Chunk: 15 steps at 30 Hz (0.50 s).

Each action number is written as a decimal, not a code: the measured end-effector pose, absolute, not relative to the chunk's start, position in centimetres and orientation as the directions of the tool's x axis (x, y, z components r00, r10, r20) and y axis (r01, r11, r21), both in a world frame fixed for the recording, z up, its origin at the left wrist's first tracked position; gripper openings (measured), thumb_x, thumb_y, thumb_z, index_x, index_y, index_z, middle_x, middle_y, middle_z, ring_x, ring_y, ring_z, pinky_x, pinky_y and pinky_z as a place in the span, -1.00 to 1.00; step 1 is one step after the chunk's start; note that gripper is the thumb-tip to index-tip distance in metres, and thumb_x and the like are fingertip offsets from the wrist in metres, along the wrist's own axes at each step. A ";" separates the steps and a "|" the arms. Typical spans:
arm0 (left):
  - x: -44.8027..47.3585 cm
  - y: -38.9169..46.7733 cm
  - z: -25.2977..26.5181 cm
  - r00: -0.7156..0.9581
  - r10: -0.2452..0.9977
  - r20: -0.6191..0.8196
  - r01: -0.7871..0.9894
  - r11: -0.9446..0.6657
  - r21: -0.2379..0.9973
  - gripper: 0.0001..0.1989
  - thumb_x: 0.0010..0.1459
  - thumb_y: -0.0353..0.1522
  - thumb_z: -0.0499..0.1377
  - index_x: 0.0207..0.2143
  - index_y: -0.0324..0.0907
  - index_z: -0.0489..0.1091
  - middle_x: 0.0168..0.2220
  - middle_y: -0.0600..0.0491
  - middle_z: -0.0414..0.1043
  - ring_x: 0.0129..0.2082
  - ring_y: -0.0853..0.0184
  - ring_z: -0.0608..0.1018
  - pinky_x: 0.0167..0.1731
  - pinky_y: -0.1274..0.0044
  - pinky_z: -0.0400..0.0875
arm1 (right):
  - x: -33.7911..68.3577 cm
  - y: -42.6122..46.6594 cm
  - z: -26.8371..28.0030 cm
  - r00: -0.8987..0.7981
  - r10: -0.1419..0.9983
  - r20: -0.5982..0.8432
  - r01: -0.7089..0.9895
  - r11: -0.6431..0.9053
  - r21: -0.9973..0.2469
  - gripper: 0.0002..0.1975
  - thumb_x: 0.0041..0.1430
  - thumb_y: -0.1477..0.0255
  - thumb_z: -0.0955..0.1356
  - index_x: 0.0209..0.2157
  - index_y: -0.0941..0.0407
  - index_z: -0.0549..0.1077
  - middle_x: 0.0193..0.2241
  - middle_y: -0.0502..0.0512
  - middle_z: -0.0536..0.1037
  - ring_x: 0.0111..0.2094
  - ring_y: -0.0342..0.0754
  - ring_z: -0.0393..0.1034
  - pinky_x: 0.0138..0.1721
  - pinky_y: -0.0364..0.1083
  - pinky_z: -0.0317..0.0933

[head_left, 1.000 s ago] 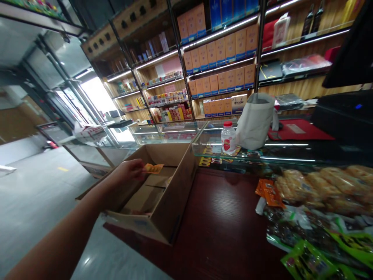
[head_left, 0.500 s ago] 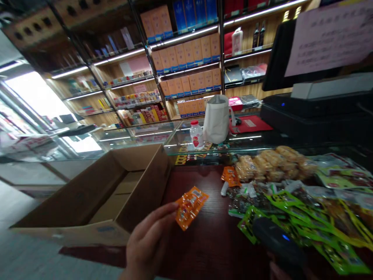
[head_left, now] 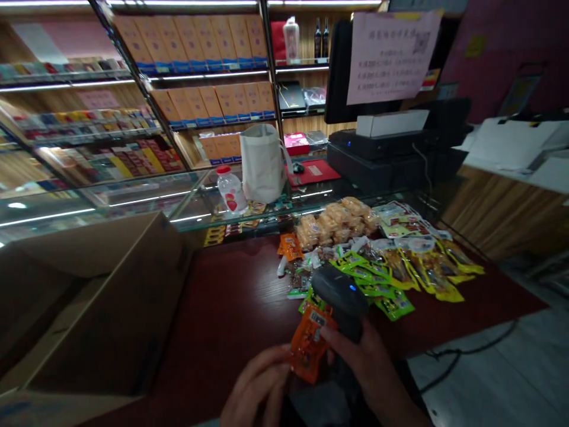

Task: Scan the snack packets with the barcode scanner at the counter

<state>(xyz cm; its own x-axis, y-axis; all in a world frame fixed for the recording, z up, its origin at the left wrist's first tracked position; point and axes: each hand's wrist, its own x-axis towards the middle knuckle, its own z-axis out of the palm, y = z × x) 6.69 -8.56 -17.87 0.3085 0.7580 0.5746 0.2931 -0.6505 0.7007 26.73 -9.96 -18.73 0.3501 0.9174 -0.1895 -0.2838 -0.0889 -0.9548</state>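
Note:
My left hand pinches the lower left edge of an orange snack packet, whose barcode label faces up. My right hand is wrapped round the handle of a dark barcode scanner with a small blue light. The right thumb lies close to the packet; whether it touches is unclear. Just beyond the scanner are green snack packets, and farther back another orange packet lies beside a pile of wrapped tan snacks.
An open cardboard box stands on the left. Yellow-edged packets lie to the right on the dark red table. Behind are a bottle with a red cap, a white bag and a monitor.
The view has turned right. My left hand has brought the orange packet rightward to the scanner, and my right hand has come further into view.

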 end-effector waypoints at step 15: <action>10.5 -8.0 -17.2 0.352 0.855 -0.380 -0.091 0.436 0.896 -0.61 -0.17 -0.13 0.48 -0.46 -0.20 0.47 -0.52 -0.03 0.60 -0.55 0.32 0.59 -0.52 0.58 0.46 | 28.9 -9.5 -18.0 0.269 0.953 -0.138 -0.246 -0.070 -0.967 -0.52 -0.05 0.06 0.57 -0.36 0.17 0.48 -0.69 -0.09 0.47 -0.65 -0.14 0.31 -0.54 -0.17 0.23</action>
